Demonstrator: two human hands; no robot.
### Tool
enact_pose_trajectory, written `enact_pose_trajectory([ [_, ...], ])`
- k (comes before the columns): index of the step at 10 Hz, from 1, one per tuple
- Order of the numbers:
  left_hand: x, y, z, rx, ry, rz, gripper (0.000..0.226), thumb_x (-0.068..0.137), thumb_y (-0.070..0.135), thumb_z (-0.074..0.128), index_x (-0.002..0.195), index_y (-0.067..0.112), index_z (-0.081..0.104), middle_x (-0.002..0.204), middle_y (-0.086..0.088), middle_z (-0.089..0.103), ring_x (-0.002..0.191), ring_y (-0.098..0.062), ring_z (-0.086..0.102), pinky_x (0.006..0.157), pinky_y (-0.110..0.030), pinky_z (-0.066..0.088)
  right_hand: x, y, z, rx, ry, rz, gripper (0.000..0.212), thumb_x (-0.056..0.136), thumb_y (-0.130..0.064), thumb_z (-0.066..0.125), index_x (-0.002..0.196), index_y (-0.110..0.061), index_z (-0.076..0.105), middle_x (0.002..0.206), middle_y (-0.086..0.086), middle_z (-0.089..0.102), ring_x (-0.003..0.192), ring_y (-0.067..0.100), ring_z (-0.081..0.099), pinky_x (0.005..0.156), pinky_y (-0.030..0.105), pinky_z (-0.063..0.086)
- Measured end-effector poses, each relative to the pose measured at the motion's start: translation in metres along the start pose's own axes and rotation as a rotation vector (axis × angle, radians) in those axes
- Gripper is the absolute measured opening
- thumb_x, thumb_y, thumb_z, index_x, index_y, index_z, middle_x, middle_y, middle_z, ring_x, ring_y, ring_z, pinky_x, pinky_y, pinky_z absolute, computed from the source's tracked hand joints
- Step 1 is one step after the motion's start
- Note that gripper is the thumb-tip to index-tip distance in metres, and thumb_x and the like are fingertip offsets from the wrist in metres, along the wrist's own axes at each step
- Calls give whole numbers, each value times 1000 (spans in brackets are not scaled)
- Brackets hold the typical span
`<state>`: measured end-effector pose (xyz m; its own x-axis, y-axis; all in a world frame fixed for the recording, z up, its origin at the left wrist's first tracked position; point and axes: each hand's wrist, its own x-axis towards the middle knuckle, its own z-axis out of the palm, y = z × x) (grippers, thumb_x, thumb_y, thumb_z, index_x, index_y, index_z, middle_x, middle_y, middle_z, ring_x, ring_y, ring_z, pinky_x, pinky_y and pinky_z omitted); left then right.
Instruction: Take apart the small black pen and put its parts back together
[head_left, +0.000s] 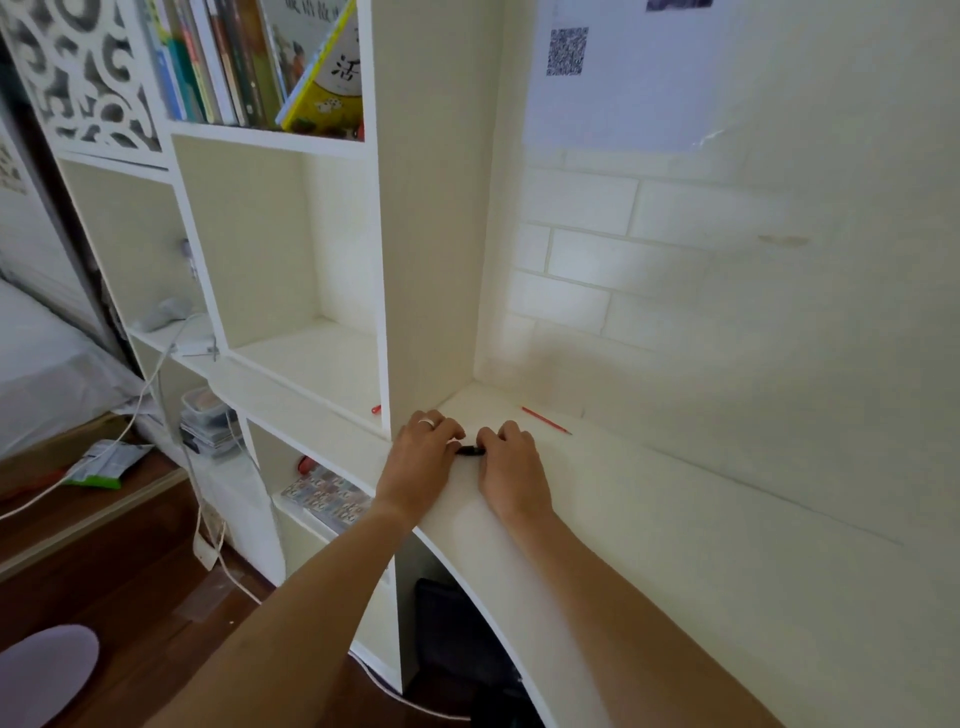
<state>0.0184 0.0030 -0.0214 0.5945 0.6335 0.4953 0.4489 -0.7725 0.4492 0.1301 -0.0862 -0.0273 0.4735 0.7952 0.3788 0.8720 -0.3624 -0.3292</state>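
Note:
The small black pen (470, 450) lies level just above the white desk (675, 545), near its far left corner. My left hand (423, 452), with a ring on one finger, grips the pen's left end. Its right end is held by my right hand (511, 470). Both hands curl over the pen, so only a short black stretch shows between the fingers. Whether the pen is in one piece or parted is hidden by the fingers.
A thin red refill or stick (545, 420) lies on the desk behind my right hand, near the wall. A small red piece (376, 409) sits on the shelf unit (311, 364) to the left. Books (270, 62) stand on the upper shelf. Cables (208, 530) hang at lower left.

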Motion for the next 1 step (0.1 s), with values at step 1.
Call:
enact_pose_trajectory([
  [1,-5,1,-6,77,58,66,16,95,8,60,104,10,73,108,-9,68,108,-29,58,90,-39,52,0,5,-4,56,3,56,38,99,-12,44,136,-17,53,119,11,55,108,30,56,91,36,49],
])
